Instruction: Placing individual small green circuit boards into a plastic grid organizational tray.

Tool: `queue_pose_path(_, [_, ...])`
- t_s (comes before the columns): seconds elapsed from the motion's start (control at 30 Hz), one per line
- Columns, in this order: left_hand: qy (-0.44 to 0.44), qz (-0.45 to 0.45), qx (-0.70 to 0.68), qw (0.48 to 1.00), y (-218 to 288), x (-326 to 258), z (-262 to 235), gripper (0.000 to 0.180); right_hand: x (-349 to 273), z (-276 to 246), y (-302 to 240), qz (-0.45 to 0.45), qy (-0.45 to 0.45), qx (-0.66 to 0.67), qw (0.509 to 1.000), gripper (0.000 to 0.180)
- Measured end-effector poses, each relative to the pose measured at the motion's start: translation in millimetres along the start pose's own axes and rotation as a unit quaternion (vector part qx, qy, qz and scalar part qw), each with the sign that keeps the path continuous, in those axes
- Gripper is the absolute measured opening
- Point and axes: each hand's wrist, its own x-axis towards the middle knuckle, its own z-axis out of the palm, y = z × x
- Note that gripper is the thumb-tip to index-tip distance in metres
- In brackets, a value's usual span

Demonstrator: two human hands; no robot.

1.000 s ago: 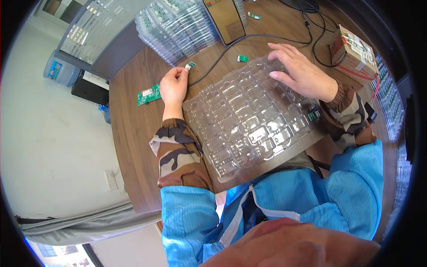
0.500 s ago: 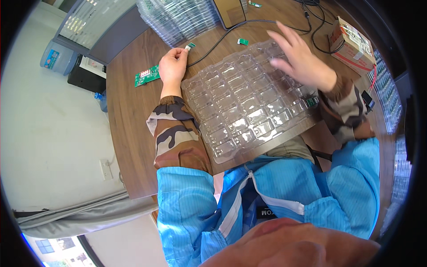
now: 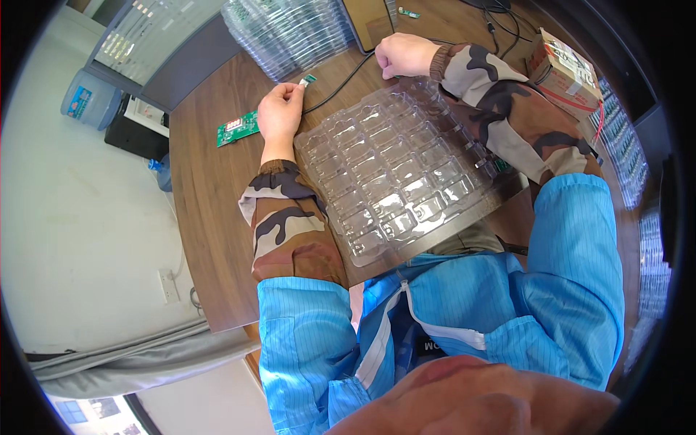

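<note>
My left hand (image 3: pixel 280 116) is closed, pinching a small green circuit board with a white part (image 3: pixel 308 80) between thumb and fingertips. Beside that wrist lies a larger green circuit board (image 3: pixel 238 129) with a small display, partly covered by the hand. Beyond the tray's far edge my right hand (image 3: pixel 406 56) is closed with its fingertips down at the table; whatever is between them is hidden. The clear plastic tray (image 3: pixel 391 170) with many pockets lies between my forearms. A small green board (image 3: pixel 500 165) sits in a pocket near its right edge, partly behind my right sleeve.
Stacked clear trays (image 3: pixel 290 32) stand at the back left, with an upright dark panel (image 3: pixel 367 25) next to them. A black cable (image 3: pixel 346 85) runs across the table. A cardboard box (image 3: pixel 565 76) is at the right, and another small board (image 3: pixel 409 13) lies far back.
My right hand has moved left and away from me, from above the tray's far right to beyond its far edge. Its spread fingers have closed where a small green board lay. The left hand stays put.
</note>
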Motion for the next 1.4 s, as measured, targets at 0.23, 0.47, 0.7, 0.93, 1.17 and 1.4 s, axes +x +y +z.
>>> queue_pose_path(0.23, [-0.011, 0.053, -0.02, 0.998, -8, 2, 6, 0.027, -49, -19, 3, -0.122, 0.21, 0.085, 0.966, 0.016])
queue_pose_path(0.47, [-0.035, 0.112, -0.043, 0.992, -23, 8, -1, 0.021, -219, -53, -10, -0.053, 0.152, 0.368, 0.916, 0.017])
queue_pose_path(0.7, [-0.054, 0.114, -0.058, 0.99, -24, 7, 3, 0.022, -373, -32, 38, 0.22, 0.259, 0.286, 0.896, 0.016])
queue_pose_path(0.93, [-0.064, 0.069, -0.087, 0.992, -15, 3, 2, 0.021, -488, -38, 133, 0.474, 0.478, -0.081, 0.735, 0.018])
queue_pose_path(1.17, [-0.065, 0.061, -0.102, 0.991, -14, 3, 1, 0.02, -500, -29, 155, 0.477, 0.446, -0.192, 0.732, 0.014])
queue_pose_path(1.4, [-0.077, 0.062, -0.116, 0.988, -23, 6, 2, 0.019, -510, -10, 187, 0.565, 0.361, -0.141, 0.729, 0.023])
